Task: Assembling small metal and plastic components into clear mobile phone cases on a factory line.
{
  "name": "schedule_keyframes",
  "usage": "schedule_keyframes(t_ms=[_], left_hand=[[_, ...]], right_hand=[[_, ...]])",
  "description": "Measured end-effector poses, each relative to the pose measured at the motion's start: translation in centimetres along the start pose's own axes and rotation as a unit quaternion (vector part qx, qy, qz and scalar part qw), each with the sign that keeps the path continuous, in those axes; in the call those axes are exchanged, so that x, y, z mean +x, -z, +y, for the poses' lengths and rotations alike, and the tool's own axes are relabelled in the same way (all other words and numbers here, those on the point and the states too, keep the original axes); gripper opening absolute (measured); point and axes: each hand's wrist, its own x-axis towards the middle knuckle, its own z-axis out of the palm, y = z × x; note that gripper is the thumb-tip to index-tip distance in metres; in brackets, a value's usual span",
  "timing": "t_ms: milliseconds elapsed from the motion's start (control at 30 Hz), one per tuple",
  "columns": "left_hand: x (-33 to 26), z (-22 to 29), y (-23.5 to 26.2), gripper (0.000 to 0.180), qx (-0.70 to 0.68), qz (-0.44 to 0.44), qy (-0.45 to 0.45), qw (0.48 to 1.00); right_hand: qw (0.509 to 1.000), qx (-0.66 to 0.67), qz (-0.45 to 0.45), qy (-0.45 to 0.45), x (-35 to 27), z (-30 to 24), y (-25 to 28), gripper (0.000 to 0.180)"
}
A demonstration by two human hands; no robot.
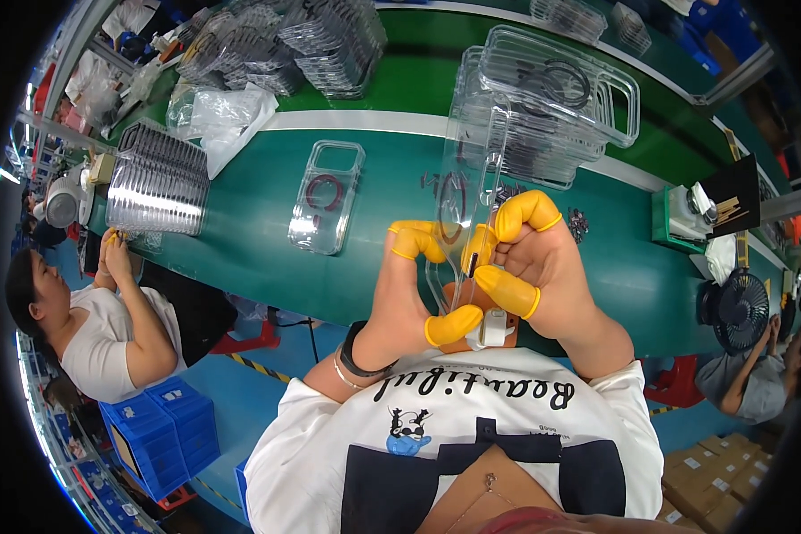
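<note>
In front of my chest, my left hand [418, 280] grips a clear phone case [461, 169], tilted on edge, with a dark ring on its back. Yellow finger cots cover several fingertips of both hands. My right hand [538, 258] pinches a small dark piece [473, 263] between thumb and finger, right at the case's side edge. Below the fingers, a white block-like thing [493, 329] sits by an orange surface, partly hidden. Another clear phone case [327, 198] with a dark red ring lies flat on the green table. Small dark pieces [578, 224] lie scattered beyond my right hand.
Stacked clear cases [543, 160] rise just beyond my hands. More stacks [157, 182] stand left and at the back [334, 44], near a plastic bag [236, 120]. A green bin [676, 218] and a black fan [739, 307] are at right. A person [107, 320] sits at left.
</note>
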Motion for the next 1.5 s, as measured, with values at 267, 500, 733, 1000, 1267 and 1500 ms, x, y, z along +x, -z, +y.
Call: schedule_keyframes(t_ms=[267, 500, 733, 1000, 1267, 1500], left_hand=[[0.5, 2.0, 0.4, 0.059, 0.187, 0.041, -0.061, 0.98], [-0.5, 1.3, -0.3, 0.062, -0.254, -0.024, 0.121, 0.959], [-0.5, 0.9, -0.6, 0.061, -0.28, -0.029, 0.113, 0.953], [-0.3, 0.5, 0.0, 0.061, -0.145, -0.044, 0.059, 0.987], [0.3, 2.0, 0.8, 0.062, 0.006, -0.037, -0.007, 0.999], [0.0, 1.2, 0.9, 0.062, -0.027, -0.046, -0.021, 0.998]], right_hand=[[0.998, -0.018, -0.023, 0.051, -0.2, 0.6, 0.5, 0.038], [0.994, 0.089, -0.06, 0.007, 0.4, 0.5, 0.5, 0.042], [0.989, 0.131, -0.057, 0.035, 0.2, 1.0, 0.4, 0.04], [0.99, 0.14, -0.031, 0.018, -0.2, 0.7, -0.2, 0.036], [0.985, 0.163, -0.035, 0.044, -0.5, 1.6, -0.3, 0.031], [0.988, 0.147, -0.033, 0.046, -0.4, 1.6, -0.6, 0.033]])
